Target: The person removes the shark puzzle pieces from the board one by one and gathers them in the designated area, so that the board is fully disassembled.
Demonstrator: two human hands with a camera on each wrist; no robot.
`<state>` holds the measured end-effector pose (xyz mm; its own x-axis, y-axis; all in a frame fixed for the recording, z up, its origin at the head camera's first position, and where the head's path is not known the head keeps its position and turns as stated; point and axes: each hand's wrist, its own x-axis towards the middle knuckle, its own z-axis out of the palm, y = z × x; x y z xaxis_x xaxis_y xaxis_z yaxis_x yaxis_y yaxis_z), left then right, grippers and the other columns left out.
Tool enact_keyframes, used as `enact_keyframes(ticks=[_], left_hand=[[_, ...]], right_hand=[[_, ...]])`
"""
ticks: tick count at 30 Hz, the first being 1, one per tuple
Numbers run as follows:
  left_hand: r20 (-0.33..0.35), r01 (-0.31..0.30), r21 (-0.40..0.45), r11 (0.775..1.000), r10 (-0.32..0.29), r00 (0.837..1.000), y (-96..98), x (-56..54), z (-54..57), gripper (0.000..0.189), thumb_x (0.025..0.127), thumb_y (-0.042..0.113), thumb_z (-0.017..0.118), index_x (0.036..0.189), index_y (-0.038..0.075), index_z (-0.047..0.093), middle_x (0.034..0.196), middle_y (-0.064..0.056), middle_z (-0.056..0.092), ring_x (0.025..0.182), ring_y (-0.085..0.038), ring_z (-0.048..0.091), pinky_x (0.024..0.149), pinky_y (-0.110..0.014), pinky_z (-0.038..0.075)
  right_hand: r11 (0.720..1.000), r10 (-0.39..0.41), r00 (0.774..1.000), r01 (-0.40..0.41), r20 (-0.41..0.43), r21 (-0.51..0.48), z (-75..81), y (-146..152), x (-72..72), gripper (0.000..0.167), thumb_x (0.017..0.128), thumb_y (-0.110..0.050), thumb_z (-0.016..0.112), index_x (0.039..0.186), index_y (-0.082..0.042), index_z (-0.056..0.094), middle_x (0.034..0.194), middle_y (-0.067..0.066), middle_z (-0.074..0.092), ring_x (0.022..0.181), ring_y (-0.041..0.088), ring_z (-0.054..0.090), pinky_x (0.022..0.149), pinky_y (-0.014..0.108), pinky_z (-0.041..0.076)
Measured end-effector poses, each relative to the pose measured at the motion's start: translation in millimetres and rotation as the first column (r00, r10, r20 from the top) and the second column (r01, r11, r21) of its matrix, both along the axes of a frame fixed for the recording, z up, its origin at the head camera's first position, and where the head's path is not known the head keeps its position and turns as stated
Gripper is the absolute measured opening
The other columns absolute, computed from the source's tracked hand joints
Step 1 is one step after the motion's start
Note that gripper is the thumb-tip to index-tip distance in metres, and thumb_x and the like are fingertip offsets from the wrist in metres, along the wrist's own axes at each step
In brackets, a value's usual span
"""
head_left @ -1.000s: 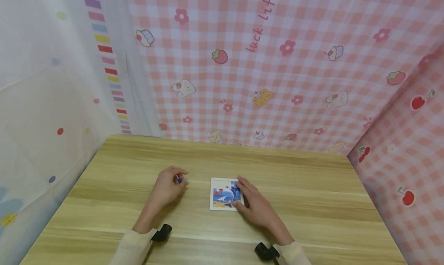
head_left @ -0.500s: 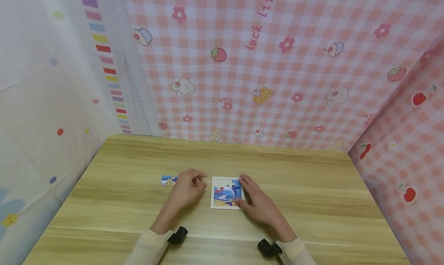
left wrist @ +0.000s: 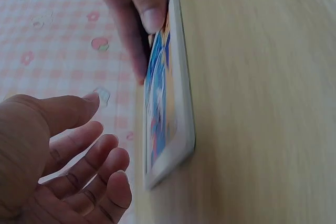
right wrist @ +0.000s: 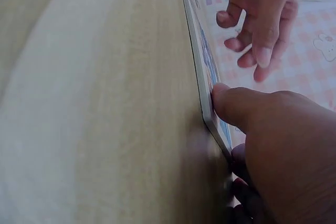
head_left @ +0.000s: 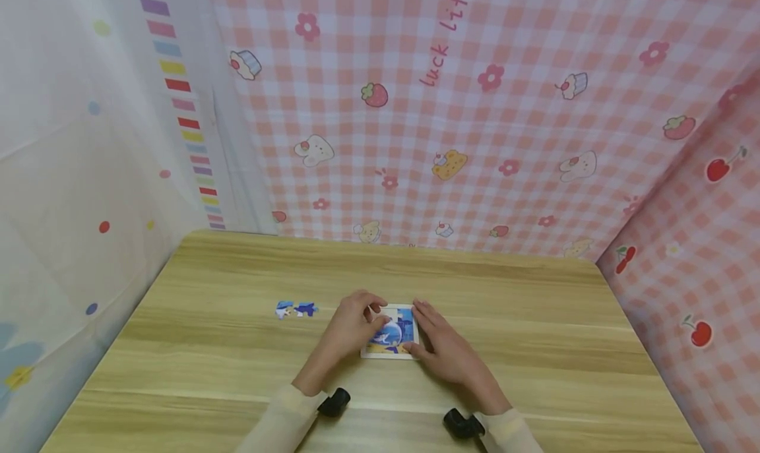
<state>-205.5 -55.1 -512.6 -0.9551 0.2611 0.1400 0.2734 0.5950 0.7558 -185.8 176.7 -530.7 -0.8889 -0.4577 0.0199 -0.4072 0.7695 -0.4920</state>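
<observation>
A small white-framed jigsaw puzzle [head_left: 392, 337] with a blue sea picture lies on the table. My right hand [head_left: 445, 351] holds its right side. In the right wrist view the right thumb [right wrist: 231, 103] rests on the puzzle's face, while the other fingers lie beyond its edge. Over the puzzle's left part hovers my left hand [head_left: 350, 324], hiding some of it. The left wrist view shows the left thumb [left wrist: 73, 109] apart from the loosely curled fingers, with nothing seen between them. Two loose jigsaw pieces, one pale [head_left: 284, 310] and one dark blue [head_left: 306, 309], lie to the left.
The wooden table [head_left: 505, 308] meets a pink checked curtain [head_left: 475, 123] at its back. Another printed cloth [head_left: 700, 255] hangs on the right, and a white dotted one [head_left: 71, 196] on the left. Black wrist cameras [head_left: 334, 402] sit at both sleeves.
My left hand has moved right, from the loose jigsaw pieces to above the puzzle, leaving both pieces uncovered on the table. My right hand stays at the puzzle's right side.
</observation>
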Motion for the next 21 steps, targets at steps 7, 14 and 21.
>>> enact_keyframes(ticks=[7, 14, 21], left_hand=[[-0.018, 0.045, -0.027, 0.999, -0.045, 0.999, 18.3, -5.4, -4.3, 0.029, 0.09, 0.015, 0.078, 0.115, 0.003, 0.073, 0.096, -0.006, 0.065, 0.075, -0.011, 0.054, 0.063, -0.021, 0.045], [0.002, 0.022, -0.103, 0.994, -0.022, 1.0, 30.5, -7.0, -12.3, 0.032, 0.087, 0.02, 0.08, 0.113, 0.002, 0.073, 0.099, -0.006, 0.065, 0.087, -0.016, 0.059, 0.081, -0.034, 0.053], [-0.007, -0.032, -0.116, 0.993, 0.031, 0.999, 35.3, -5.7, -14.1, 0.021, 0.084, 0.019, 0.082, 0.099, 0.005, 0.075, 0.095, -0.006, 0.062, 0.086, -0.018, 0.059, 0.08, -0.036, 0.052]], right_hand=[[1.0, 0.014, 1.0, -0.014, 0.014, 0.0, -0.3, 2, -1.2, 0.076, 0.1, -0.041, 0.064, 0.158, -0.003, 0.034, 0.169, 0.012, 0.027, 0.158, 0.032, 0.022, 0.125, 0.05, 0.025], [1.0, 0.031, 0.999, -0.031, 0.021, -0.006, 0.1, 3, -1.3, 0.078, 0.099, -0.04, 0.065, 0.158, 0.0, 0.033, 0.169, 0.013, 0.025, 0.158, 0.033, 0.021, 0.125, 0.05, 0.025], [0.999, 0.043, 0.999, -0.042, 0.009, -0.024, -1.5, 3, -1.3, 0.077, 0.099, -0.039, 0.065, 0.157, 0.001, 0.034, 0.169, 0.014, 0.026, 0.158, 0.035, 0.021, 0.125, 0.051, 0.026]])
